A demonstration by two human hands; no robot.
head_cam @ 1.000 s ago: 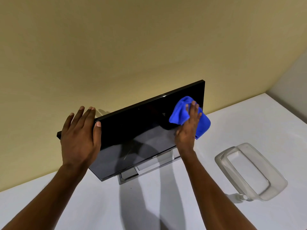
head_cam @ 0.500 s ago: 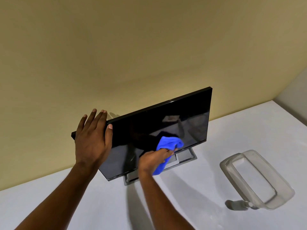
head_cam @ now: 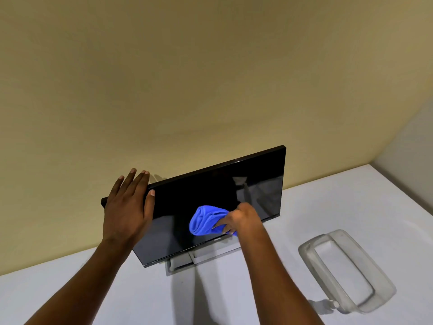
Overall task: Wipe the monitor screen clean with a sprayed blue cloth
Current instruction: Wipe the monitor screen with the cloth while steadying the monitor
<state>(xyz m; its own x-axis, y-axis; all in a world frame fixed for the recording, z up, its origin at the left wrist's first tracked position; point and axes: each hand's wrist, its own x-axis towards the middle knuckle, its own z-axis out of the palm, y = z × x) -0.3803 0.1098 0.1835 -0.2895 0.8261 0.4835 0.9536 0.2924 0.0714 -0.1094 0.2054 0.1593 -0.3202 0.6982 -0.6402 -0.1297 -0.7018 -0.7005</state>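
Observation:
A black monitor with a dark, glossy screen stands on a grey stand on the white table, tilted back towards the wall. My left hand grips its upper left corner, thumb on the screen and fingers over the top edge. My right hand holds a bunched blue cloth and presses it against the lower middle of the screen, just above the logo on the bottom bezel.
A clear plastic container lies on the white table to the right of the monitor. A beige wall rises close behind the screen, and a grey wall closes the right side.
The cloth swept from the screen's upper right down to the lower left, then back right to the lower middle. My left hand kept its grip on the corner.

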